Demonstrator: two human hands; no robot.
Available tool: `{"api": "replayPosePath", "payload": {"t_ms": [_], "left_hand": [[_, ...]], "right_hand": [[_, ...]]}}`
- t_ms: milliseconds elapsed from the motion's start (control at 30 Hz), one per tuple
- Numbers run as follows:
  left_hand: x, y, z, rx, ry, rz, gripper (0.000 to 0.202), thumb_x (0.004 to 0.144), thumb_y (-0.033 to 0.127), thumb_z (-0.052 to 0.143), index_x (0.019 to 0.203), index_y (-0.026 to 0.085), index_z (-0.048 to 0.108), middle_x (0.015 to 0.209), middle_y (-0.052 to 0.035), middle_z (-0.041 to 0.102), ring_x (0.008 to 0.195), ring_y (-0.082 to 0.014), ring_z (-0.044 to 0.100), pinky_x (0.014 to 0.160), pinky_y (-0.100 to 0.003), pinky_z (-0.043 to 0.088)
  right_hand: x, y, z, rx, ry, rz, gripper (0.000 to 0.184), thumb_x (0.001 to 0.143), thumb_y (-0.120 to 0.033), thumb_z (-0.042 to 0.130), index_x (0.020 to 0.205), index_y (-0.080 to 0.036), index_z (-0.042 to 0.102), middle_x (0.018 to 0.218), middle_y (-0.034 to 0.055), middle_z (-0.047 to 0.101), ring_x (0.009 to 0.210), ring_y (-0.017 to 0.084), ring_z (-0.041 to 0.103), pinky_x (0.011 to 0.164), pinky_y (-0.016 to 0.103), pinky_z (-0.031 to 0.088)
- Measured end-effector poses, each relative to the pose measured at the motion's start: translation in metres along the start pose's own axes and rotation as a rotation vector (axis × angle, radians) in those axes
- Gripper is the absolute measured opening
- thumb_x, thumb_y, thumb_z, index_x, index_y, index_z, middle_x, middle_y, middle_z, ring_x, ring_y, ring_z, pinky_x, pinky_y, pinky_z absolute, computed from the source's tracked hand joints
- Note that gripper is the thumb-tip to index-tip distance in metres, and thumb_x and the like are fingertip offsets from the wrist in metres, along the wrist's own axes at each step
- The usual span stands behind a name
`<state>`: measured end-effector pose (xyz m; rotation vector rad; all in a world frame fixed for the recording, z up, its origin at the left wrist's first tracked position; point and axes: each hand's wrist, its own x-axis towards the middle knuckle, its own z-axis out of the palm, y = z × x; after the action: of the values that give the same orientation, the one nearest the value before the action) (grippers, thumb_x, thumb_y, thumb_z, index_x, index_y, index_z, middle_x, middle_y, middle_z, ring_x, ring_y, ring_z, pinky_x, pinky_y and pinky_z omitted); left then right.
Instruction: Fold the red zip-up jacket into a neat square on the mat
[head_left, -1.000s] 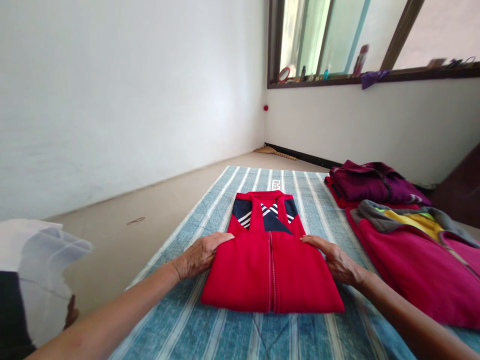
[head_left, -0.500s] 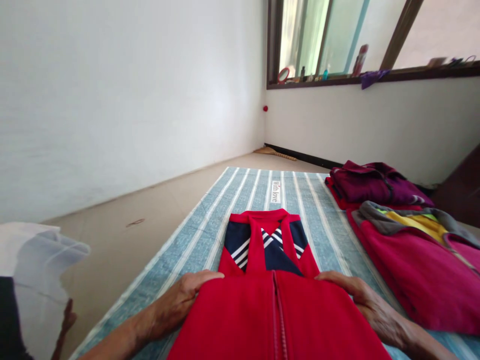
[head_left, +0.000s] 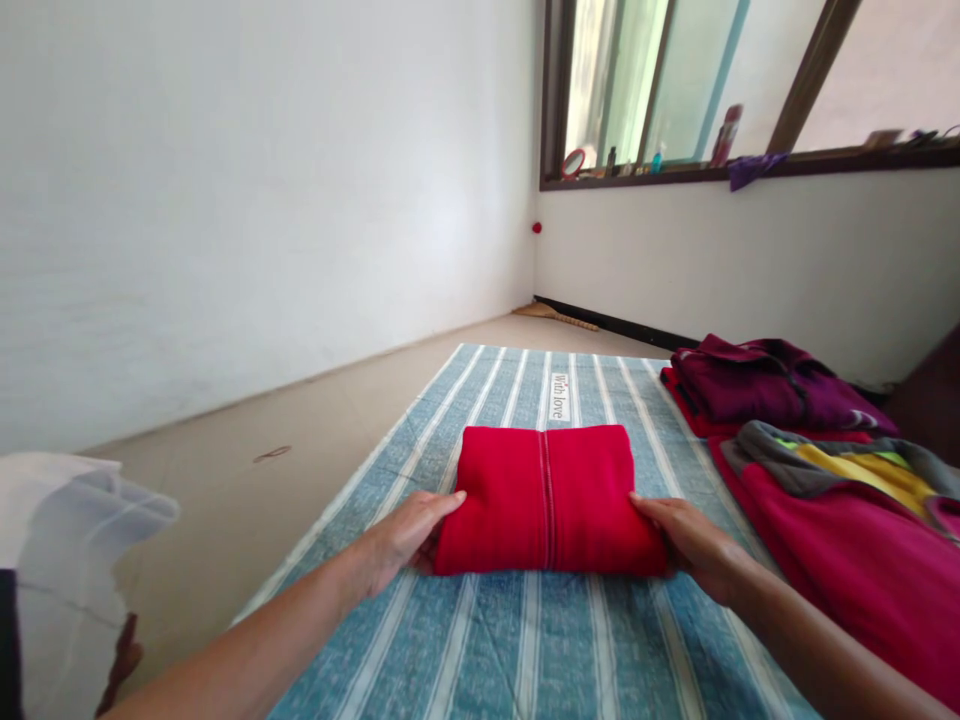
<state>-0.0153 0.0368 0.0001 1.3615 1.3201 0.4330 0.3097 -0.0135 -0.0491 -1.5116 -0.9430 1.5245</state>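
A red zip-up jacket (head_left: 592, 500), folded into a compact rectangle, lies on a blue-and-white striped cloth (head_left: 487, 650). Its zip runs down the middle of the upper face. At the left edge, my left hand (head_left: 409, 530) has its thumb on top and its fingers underneath, partly hidden. My right hand (head_left: 694, 540) grips the right edge the same way, thumb above. The collar and the navy striped panels are out of sight under the upper layer.
On the right lie a folded pink jacket (head_left: 847, 560) with grey and yellow lining and a folded purple jacket (head_left: 765, 385) on red cloth. A white sheer item (head_left: 67, 540) is at the left. Bottles and a round mirror (head_left: 573, 164) stand on the windowsill.
The lower half of the red jacket has been folded forward over the collar and striped panels. Both hands moved forward with it and now hold its sides.
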Motion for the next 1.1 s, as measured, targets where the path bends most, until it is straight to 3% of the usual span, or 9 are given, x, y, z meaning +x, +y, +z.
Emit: {"api": "replayPosePath", "payload": {"t_ms": [133,233,567,667,767,833,933,1033,1100], "left_hand": [[-0.004,0.003,-0.001,-0.103,-0.043,-0.101,0.053,0.067,0.065,0.065,0.087,0.016,0.066,0.069,-0.0029,0.067,0.060,-0.0176,0.060,0.051,-0.024,0.042],[-0.007,0.005,0.000,-0.138,-0.035,-0.080,0.054,0.060,0.059,0.073,0.090,0.015,0.067,0.080,-0.0061,0.071,0.072,-0.0225,0.065,0.059,-0.027,0.047],[-0.007,0.005,0.010,-0.224,0.077,0.027,0.050,0.061,0.056,0.073,0.090,0.014,0.069,0.084,-0.0069,0.073,0.084,-0.0268,0.067,0.073,-0.032,0.050],[-0.003,0.001,0.008,-0.177,0.073,0.003,0.052,0.063,0.059,0.070,0.091,0.016,0.067,0.083,-0.0059,0.073,0.085,-0.0268,0.067,0.072,-0.031,0.051],[0.003,-0.002,0.000,0.090,0.121,-0.024,0.052,0.069,0.065,0.059,0.086,0.016,0.066,0.078,-0.0069,0.072,0.082,-0.0288,0.067,0.070,-0.035,0.051],[0.005,0.000,-0.003,0.383,0.308,0.078,0.051,0.072,0.064,0.054,0.088,0.017,0.064,0.084,-0.0087,0.071,0.085,-0.0300,0.066,0.074,-0.039,0.052],[0.007,0.013,0.009,0.729,0.562,0.424,0.045,0.079,0.052,0.053,0.106,0.017,0.062,0.113,-0.0116,0.065,0.108,-0.0301,0.059,0.094,-0.043,0.046],[0.014,0.033,0.036,0.946,0.506,0.689,0.046,0.086,0.045,0.049,0.121,0.016,0.058,0.135,-0.0135,0.052,0.130,-0.0294,0.041,0.109,-0.047,0.032],[0.024,0.048,0.056,1.060,0.377,0.697,0.052,0.089,0.047,0.047,0.131,0.017,0.052,0.147,-0.0134,0.038,0.138,-0.0304,0.029,0.111,-0.050,0.027]], "right_hand": [[-0.001,0.000,0.001,-0.005,-0.013,-0.019,0.049,0.073,-0.065,0.060,0.064,-0.017,0.056,0.045,-0.0053,0.042,0.037,0.008,0.035,0.037,0.023,0.023],[-0.002,-0.004,0.002,-0.013,-0.028,-0.054,0.049,0.072,-0.065,0.062,0.068,-0.016,0.061,0.052,-0.0013,0.054,0.046,0.010,0.046,0.045,0.023,0.032],[0.006,-0.009,0.004,0.009,0.034,-0.089,0.051,0.069,-0.066,0.064,0.069,-0.015,0.066,0.064,0.0043,0.067,0.063,0.017,0.058,0.060,0.025,0.040],[0.006,-0.009,0.005,0.019,0.045,-0.076,0.051,0.069,-0.066,0.063,0.069,-0.015,0.067,0.065,0.0046,0.068,0.064,0.017,0.058,0.061,0.026,0.040],[0.007,-0.009,0.005,-0.009,0.053,-0.064,0.051,0.070,-0.065,0.061,0.069,-0.015,0.066,0.063,0.0040,0.067,0.063,0.017,0.058,0.060,0.025,0.039],[0.010,-0.007,0.004,-0.050,0.074,-0.068,0.051,0.072,-0.065,0.060,0.069,-0.015,0.065,0.062,0.0033,0.066,0.063,0.017,0.057,0.058,0.025,0.037],[0.014,-0.005,0.003,-0.112,0.097,-0.082,0.052,0.074,-0.066,0.057,0.067,-0.015,0.064,0.060,0.0021,0.063,0.059,0.015,0.053,0.055,0.025,0.034],[0.016,-0.005,0.003,-0.163,0.114,-0.085,0.053,0.074,-0.067,0.054,0.064,-0.016,0.061,0.058,0.0011,0.060,0.056,0.014,0.050,0.053,0.025,0.032],[0.016,-0.005,0.004,-0.201,0.127,-0.085,0.053,0.075,-0.068,0.052,0.062,-0.016,0.059,0.057,0.0009,0.059,0.054,0.013,0.048,0.051,0.025,0.031]]}}
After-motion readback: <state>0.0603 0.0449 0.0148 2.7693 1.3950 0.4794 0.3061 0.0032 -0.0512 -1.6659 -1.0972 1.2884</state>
